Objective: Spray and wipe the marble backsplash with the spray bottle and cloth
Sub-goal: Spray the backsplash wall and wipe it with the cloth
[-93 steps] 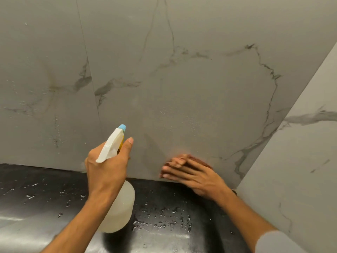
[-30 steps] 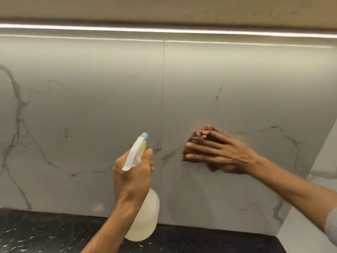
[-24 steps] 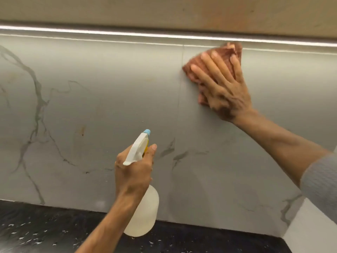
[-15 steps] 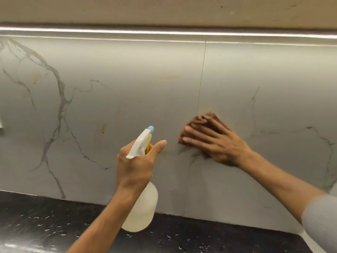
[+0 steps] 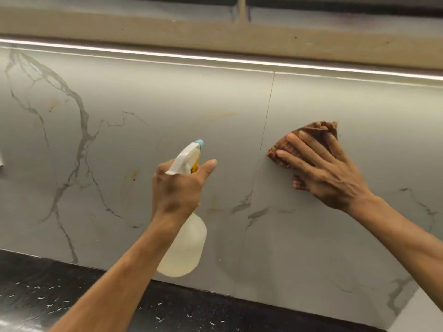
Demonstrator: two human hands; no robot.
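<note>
Head: cloth (image 5: pixel 316 128) under right grip (image 5: pixel 332 174).

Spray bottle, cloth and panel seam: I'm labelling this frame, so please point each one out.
spray bottle (image 5: pixel 185 250), head view, on its pale round body.
cloth (image 5: pixel 320 127), head view, on its upper folded edge.
panel seam (image 5: pixel 267 111), head view, on the line's upper stretch.

Right hand (image 5: pixel 328 173) presses cloth (image 5: pixel 314 130) to backsplash (image 5: pixel 143 104) (left hand (image 5: pixel 178 190) grips spray bottle (image 5: pixel 184 250)).
</note>
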